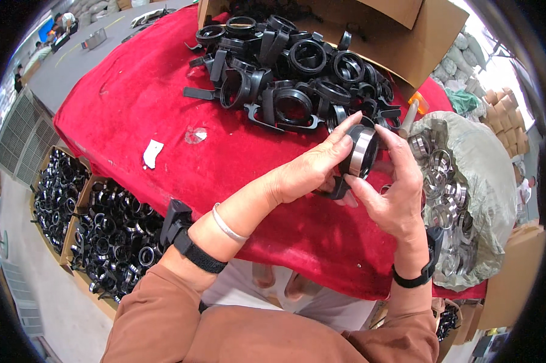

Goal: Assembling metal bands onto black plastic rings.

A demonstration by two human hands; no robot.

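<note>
Both my hands hold a black plastic ring part with a shiny silver metal band (363, 152) around it, tilted on edge above the red cloth. My left hand (312, 166) grips its left side, the thumb along the upper rim and other fingers underneath, near a black tab. From the right, my right hand (397, 193) pinches the rim and band between thumb and fingers. Beyond my hands lies a heap of black plastic ring parts (308, 57) with flat tabs. Right of my right hand, loose silver metal rings (443, 213) fill an opened plastic bag (481, 181).
Red cloth (206, 163) covers the table, with a white scrap (152, 154) on it. An open cardboard box (427, 45) stands behind the heap. An orange object (419, 101) lies near the bag. Boxes of banded black rings (112, 233) stand low at the left.
</note>
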